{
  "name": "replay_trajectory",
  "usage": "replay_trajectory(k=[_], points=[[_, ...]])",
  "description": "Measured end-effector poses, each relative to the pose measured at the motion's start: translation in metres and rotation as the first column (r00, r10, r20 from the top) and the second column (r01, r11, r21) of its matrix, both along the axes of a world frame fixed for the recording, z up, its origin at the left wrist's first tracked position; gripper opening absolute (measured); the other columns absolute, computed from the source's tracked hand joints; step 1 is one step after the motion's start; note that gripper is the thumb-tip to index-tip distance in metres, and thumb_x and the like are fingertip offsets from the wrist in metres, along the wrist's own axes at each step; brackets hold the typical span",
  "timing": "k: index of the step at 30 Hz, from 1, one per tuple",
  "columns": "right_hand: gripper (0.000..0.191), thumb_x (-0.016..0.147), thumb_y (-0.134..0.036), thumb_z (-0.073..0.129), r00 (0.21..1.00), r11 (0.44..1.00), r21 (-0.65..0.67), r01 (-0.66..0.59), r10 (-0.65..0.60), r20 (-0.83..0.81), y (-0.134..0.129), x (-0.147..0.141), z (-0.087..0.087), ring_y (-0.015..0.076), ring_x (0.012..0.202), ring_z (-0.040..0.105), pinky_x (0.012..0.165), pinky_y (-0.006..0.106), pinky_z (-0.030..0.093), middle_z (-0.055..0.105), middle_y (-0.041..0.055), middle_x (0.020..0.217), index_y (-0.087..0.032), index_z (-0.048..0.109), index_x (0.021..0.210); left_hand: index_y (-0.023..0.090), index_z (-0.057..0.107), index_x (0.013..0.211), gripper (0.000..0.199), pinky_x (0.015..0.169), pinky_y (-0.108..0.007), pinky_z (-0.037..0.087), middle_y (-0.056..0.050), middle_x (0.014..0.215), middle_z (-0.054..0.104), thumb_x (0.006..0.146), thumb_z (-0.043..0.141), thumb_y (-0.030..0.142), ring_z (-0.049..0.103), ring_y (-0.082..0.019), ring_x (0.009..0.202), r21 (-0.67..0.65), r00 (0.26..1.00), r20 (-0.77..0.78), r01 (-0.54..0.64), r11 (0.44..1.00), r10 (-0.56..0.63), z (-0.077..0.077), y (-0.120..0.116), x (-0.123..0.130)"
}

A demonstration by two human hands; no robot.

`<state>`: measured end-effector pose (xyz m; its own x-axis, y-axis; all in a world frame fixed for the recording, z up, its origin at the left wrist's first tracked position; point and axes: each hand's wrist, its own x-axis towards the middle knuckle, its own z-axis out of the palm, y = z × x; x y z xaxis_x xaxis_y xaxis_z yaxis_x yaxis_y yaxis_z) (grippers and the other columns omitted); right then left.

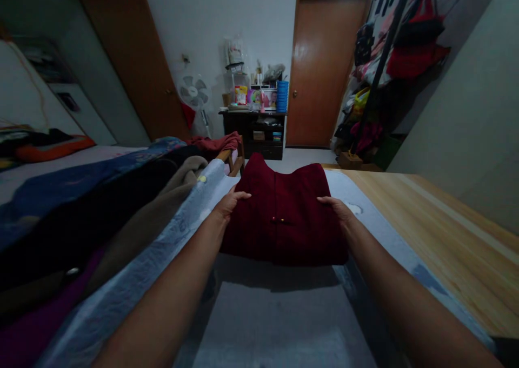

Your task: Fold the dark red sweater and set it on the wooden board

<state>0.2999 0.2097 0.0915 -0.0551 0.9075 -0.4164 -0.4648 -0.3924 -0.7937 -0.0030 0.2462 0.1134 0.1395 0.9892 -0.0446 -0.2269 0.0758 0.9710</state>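
Head view. Item: one maroon garment (300,243), folded, dark centre line, two small shiny fasteners (283,220); I have it held out ahead, above the pale blue sheet (343,187); any contact underneath, I cannot tell. Left hand (229,203): clamped on its left edge, thumb uppermost, other fingers mostly hidden. Right hand (337,210): likewise, right edge. Handling note: I judge level hands and even, light tension best keep the folds square.
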Motion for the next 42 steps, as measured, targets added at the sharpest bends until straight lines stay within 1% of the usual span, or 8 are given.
replay_trajectory(k=[4, 10, 15, 21, 28, 35, 38, 42], points=[[0.021, 0.073, -0.013, 0.057, 0.999, 0.994, -0.105, 0.038, -0.041, -0.027, -0.056, -0.011, 0.015, 0.0207, 0.068, 0.07, 0.077, 0.035, 0.057, 0.074, 0.0068, 0.074, -0.013, 0.066, 0.092, 0.02, 0.049, 0.131, 0.076, 0.098, -0.043, 0.047, -0.006, 0.12, 0.066, 0.057, 0.066, 0.016, 0.063, -0.027, 0.106, -0.016, 0.998, 0.056, -0.036, 0.999, 0.037, 0.004, -0.06, -0.009], [0.036, 0.069, -0.012, 0.06, 0.998, 0.998, -0.04, 0.047, -0.048, -0.036, -0.131, -0.029, 0.014, 0.0223, 0.076, 0.071, 0.082, 0.039, 0.057, 0.075, 0.0056, 0.086, -0.017, 0.064, 0.104, 0.023, 0.053, 0.13, 0.07, 0.107, -0.041, 0.039, -0.003, 0.121, 0.066, 0.061, 0.063, 0.016, 0.058, -0.025, 0.115, 0.033, 0.997, 0.024, -0.07, 0.997, 0.07, -0.006, -0.141, -0.031], [0.037, 0.067, -0.013, 0.064, 0.997, 0.998, -0.056, 0.034, -0.038, -0.073, -0.16, -0.038, -0.017, 0.0216, 0.08, 0.071, 0.085, 0.038, 0.055, 0.075, 0.0049, 0.089, -0.018, 0.063, 0.103, 0.022, 0.055, 0.124, 0.06, 0.098, -0.042, 0.047, -0.005, 0.117, 0.068, 0.065, 0.066, 0.017, 0.063, -0.026, 0.106, -0.128, 0.992, 0.091, -0.072, 0.989, 0.084, -0.039, -0.171, -0.044], [0.039, 0.067, -0.024, 0.069, 0.99, 0.991, -0.059, 0.119, -0.114, 0.086, -0.189, -0.033, -0.062, 0.0218, 0.077, 0.07, 0.084, 0.04, 0.054, 0.074, 0.0031, 0.085, -0.021, 0.059, 0.105, 0.018, 0.056, 0.111, 0.048, 0.085, -0.041, 0.054, -0.01, 0.1, 0.071, 0.067, 0.074, 0.025, 0.069, -0.026, 0.089, -0.493, 0.994, 0.07, -0.042, 0.869, 0.088, -0.068, -0.199, -0.062], [0.074, 0.064, -0.033, 0.076, 0.936, 0.984, 0.175, 0.041, -0.099, 0.337, -0.229, -0.042, -0.059, 0.0254, 0.114, 0.059, 0.099, 0.041, 0.046, 0.06, 0.0063, 0.129, -0.027, 0.044, 0.131, 0.026, 0.032, 0.135, 0.087, 0.108, -0.041, 0.037, -0.01, 0.139, 0.049, 0.062, 0.081, 0.031, 0.049, -0.026, 0.126, -0.126, 0.973, -0.225, 0.018, 0.992, -0.046, -0.068, -0.243, -0.072], [0.071, 0.067, -0.032, 0.076, 0.93, 0.989, 0.141, 0.04, -0.089, 0.357, -0.229, -0.046, -0.044, 0.024, 0.103, 0.064, 0.094, 0.042, 0.049, 0.064, 0.0043, 0.121, -0.03, 0.043, 0.129, 0.023, 0.031, 0.138, 0.079, 0.106, -0.04, 0.038, -0.012, 0.138, 0.05, 0.07, 0.071, 0.03, 0.051, -0.025, 0.123, -0.061, 0.925, -0.372, -0.11, 0.992, 0.08, -0.072, -0.231, -0.07], [0.062, 0.068, -0.033, 0.072, 0.793, 0.97, 0.244, -0.015, -0.137, 0.593, -0.234, -0.045, -0.057, 0.0272, 0.115, 0.056, 0.104, 0.047, 0.04, 0.06, 0.0079, 0.124, -0.025, 0.047, 0.125, 0.022, 0.043, 0.13, 0.065, 0.107, -0.04, 0.035, -0.011, 0.134, 0.054, 0.071, 0.068, 0.031, 0.051, -0.027, 0.123, -0.014, 0.841, -0.54, -0.059, 0.998, 0.042, -0.079, -0.23, -0.078], [0.06, 0.072, -0.032, 0.065, 0.344, 0.888, 0.446, -0.109, -0.388, 0.855, -0.234, -0.055, -0.05, 0.0326, 0.133, 0.034, 0.114, 0.052, 0.02, 0.045, 0.0146, 0.138, -0.02, 0.048, 0.128, 0.018, 0.05, 0.126, 0.058, 0.107, -0.045, 0.032, -0.014, 0.129, 0.055, 0.073, 0.064, 0.038, 0.049, -0.032, 0.123, 0.165, 0.576, -0.798, -0.079, 0.983, 0.18, -0.074, -0.224, -0.082]])
